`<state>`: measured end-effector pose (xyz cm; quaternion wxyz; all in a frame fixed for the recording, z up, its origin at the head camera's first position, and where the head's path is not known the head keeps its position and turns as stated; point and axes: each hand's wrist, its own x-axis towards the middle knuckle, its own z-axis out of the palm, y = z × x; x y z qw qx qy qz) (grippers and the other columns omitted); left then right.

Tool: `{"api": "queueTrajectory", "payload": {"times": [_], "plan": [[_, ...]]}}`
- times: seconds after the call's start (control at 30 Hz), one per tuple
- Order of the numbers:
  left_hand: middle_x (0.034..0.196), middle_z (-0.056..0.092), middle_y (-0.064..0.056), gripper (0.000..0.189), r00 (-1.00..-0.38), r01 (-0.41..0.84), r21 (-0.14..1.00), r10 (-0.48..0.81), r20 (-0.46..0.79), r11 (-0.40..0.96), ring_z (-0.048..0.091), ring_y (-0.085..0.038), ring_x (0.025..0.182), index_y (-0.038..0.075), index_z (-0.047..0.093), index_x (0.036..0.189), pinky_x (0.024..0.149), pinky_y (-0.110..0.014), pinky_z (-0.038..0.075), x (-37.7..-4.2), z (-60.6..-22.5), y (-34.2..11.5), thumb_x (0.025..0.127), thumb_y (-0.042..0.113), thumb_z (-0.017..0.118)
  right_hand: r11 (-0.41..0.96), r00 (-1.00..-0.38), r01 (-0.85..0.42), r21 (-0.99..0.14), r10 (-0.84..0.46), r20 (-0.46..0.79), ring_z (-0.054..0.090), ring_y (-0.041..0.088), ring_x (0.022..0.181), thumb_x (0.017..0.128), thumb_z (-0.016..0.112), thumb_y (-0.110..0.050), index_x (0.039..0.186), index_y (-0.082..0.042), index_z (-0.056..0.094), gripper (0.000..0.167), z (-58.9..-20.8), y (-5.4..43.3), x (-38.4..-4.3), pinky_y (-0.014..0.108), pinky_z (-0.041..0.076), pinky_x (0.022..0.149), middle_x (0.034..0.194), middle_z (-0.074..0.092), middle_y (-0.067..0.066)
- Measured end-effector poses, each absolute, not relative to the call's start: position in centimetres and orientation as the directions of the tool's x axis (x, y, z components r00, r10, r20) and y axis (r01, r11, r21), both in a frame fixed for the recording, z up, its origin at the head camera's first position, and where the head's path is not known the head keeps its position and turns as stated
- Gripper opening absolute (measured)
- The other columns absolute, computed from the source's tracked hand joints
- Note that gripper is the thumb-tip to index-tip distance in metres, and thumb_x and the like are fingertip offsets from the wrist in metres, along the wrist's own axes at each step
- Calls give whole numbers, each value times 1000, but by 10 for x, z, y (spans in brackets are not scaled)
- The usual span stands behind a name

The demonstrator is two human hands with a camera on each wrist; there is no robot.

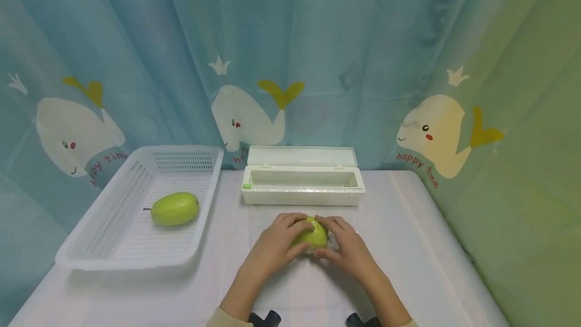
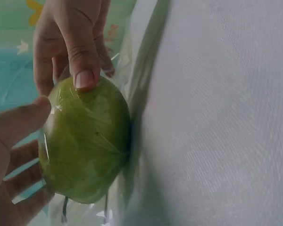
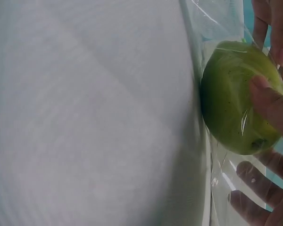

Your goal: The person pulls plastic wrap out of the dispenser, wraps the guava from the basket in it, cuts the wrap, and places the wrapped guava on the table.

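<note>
A green pear (image 1: 313,237) with clear plastic film over its skin rests on the table, between both hands. My left hand (image 1: 280,242) holds it from the left, with the thumb on the near side and the fingers over the top and far side. From the right, my right hand (image 1: 346,244) holds the same pear, thumb low and fingertips at its top. In the left wrist view the film (image 2: 92,113) lies creased and shiny over the pear. The right wrist view shows loose film (image 3: 221,181) spreading past the pear beneath the right fingers.
Behind the hands stands a long white cling film box (image 1: 303,198) with its lid (image 1: 301,156) raised. At the left is a white plastic basket (image 1: 131,262) with another green pear (image 1: 174,209) in it. A patterned curtain (image 1: 345,64) encloses the table (image 1: 436,286).
</note>
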<state>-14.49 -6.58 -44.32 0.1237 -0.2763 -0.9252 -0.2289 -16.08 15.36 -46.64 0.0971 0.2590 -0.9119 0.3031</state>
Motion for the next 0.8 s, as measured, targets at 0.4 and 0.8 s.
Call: {"api": "queueTrajectory", "payload": {"times": [0.4, 0.8], "plan": [[141, 58, -5, 48, -781, 616, 402, 455, 428, 678, 51, -24, 131, 12, 60, 134, 111, -40, 42, -151, -450, -68, 90, 26, 73, 696, -791, -590, -409, -395, 468, 54, 34, 122, 67, 90, -39, 143, -16, 54, 87, -464, 157, -160, 53, 51, 96, 135, 56, 12], [148, 52, -4, 59, -830, 557, 486, 438, 344, 673, 47, -27, 134, 13, 53, 143, 113, -45, 39, -158, -456, -71, 91, 35, 72, 679, -748, -647, -346, -479, 460, 55, 27, 129, 73, 89, -32, 143, -13, 53, 81, -466, 147, -160, 46, 50, 101, 142, 55, 7]]}}
